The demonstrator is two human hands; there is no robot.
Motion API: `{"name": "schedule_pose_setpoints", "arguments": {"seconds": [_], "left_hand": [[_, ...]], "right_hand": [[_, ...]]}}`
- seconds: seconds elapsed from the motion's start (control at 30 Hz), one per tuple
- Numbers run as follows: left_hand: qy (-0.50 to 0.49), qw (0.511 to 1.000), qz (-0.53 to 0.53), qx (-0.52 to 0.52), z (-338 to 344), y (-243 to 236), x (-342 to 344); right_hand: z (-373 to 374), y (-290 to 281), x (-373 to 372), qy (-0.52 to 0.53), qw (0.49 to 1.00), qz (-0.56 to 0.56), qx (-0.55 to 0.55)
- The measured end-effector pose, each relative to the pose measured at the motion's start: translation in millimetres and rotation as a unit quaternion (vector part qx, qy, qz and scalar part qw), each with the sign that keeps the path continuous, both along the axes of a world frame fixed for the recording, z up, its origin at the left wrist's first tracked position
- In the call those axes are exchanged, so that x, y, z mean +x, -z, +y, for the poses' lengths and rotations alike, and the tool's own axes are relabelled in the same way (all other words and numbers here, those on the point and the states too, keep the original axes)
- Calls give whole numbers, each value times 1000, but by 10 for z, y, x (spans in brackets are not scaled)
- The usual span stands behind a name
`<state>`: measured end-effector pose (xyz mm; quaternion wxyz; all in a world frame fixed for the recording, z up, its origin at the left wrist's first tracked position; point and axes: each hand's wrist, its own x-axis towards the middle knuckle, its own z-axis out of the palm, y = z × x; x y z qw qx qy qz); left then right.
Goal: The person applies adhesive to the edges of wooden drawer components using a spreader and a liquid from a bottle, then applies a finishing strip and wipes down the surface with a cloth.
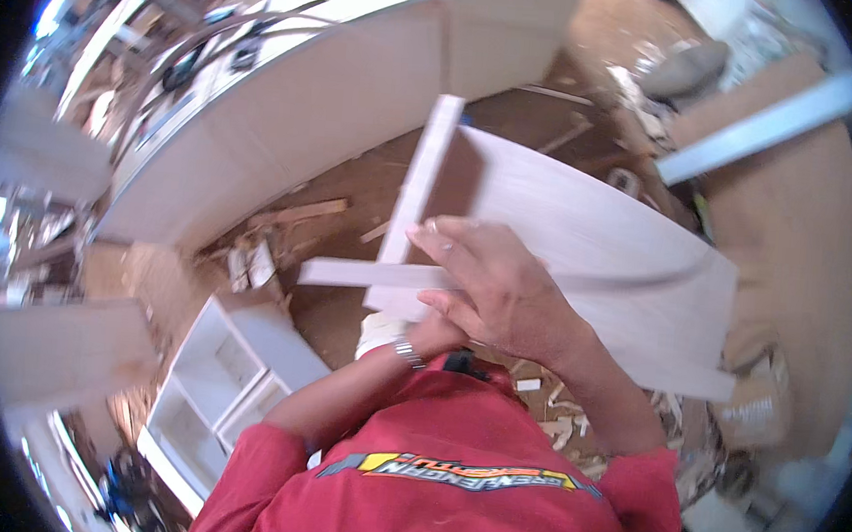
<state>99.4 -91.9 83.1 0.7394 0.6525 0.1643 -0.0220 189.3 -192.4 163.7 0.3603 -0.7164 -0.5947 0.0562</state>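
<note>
Fingers (444, 253) of the right hand (505, 289) straddle a strip (361, 274) — partly hiding the left hand (438, 335) — both grips unclear.

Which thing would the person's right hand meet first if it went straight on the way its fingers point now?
The right hand points left and slightly up the picture, so probably the slanting pale board edge at its fingertips; depth is unclear, so it might pass above.

Brown floor (322, 316), strewn with wood offcuts (301, 213) and pale shavings (561, 429). Long pale-sided surface (319, 105) spans the far side, clutter on top. White compartmented cabinet (284, 343) lower left. Broad brown board (794, 232) at right. Bright light (57, 5) upper left.
</note>
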Motion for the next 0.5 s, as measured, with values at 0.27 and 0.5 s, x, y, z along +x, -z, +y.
{"name": "schedule_pose_setpoints", "arguments": {"seconds": [0.27, 0.5], "left_hand": [[28, 909, -282, -306, 1659, -821, 181], [229, 929, -228, -182, 982, -2336, 1575]], "right_hand": [[-417, 103, 901, 274, 957, -60, -69], [-312, -2908, 2885, 388, 785, 77, 477]]}}
